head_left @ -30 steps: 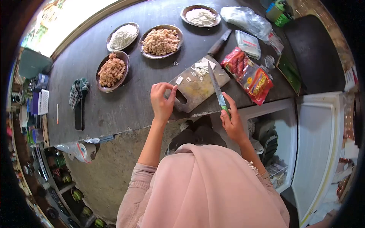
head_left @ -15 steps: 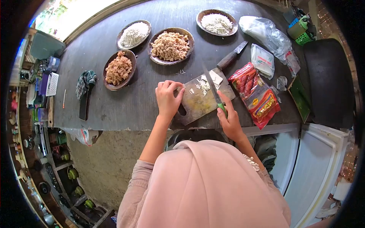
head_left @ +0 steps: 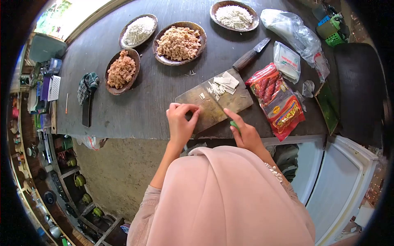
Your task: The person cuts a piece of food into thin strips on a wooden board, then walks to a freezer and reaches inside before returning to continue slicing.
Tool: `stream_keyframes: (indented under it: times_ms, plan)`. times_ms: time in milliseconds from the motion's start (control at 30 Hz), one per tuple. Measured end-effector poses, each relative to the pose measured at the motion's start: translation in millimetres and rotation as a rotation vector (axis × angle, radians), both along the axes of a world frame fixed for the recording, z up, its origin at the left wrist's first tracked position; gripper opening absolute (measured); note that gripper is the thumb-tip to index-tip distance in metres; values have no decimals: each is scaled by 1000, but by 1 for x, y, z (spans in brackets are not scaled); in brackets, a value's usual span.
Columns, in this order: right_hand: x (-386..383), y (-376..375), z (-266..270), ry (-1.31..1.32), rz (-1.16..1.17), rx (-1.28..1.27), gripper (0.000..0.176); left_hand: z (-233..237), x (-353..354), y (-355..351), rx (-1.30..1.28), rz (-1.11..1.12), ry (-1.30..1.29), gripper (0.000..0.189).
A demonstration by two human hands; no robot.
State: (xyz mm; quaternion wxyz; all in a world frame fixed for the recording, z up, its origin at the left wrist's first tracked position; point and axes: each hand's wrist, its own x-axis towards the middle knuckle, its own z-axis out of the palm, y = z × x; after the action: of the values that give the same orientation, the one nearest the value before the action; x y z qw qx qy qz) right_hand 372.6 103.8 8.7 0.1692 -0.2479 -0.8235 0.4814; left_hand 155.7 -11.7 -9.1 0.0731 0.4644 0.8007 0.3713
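Note:
My right hand (head_left: 245, 133) is closed round the green handle (head_left: 234, 126) of a knife, index finger along its back, with the blade over the cutting board (head_left: 211, 112). At the board's left side my left hand (head_left: 182, 119) has its thumb and index finger pinched together; what they hold, if anything, is too small to tell. Thin white strips (head_left: 216, 89) and flat white pieces (head_left: 230, 82) lie on the board's upper part. A second knife (head_left: 245, 59) with a dark handle rests beyond the board.
Bowls of white strips (head_left: 234, 17) (head_left: 139, 30) and brown pieces (head_left: 179, 43) (head_left: 121, 70) stand along the far side. Right of the board are a red packet (head_left: 276, 100), a white packet (head_left: 286, 61) and a clear bag (head_left: 291, 35). A cloth (head_left: 87, 87) lies left.
The knife in my right hand has moved left and down over the board. The board has shifted left and turned slightly, and the white pieces lie more spread out. The view has shifted slightly.

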Motion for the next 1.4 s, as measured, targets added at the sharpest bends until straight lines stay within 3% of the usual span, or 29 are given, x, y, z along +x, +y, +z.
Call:
stream_keyframes:
  times_ms: [67,267,400,467,700,767,933,1400]
  plan:
    - [-9,-6,5,-212,60,-27,61,5,-10,-8,-19,22,-23,8]
    - [-20,1,9,-364,61,112,63,3,-15,-9,64,53,-155,7]
    - [-8,14,14,-310,-37,152,62,5,4,9,57,-42,-153,8]
    - [-2,14,12,-182,-44,132,62,4,9,16,27,-106,87,9]
    - [10,-5,1,-138,42,138,64,-19,12,-5,31,67,168,28]
    - [12,-11,-4,-248,69,231,67,-22,16,-7,37,82,153,32]
    - [13,-5,-7,-294,82,286,68,-23,26,4,82,222,222,61]
    - [15,-4,-19,-254,84,351,69,-32,24,3,85,212,185,67]
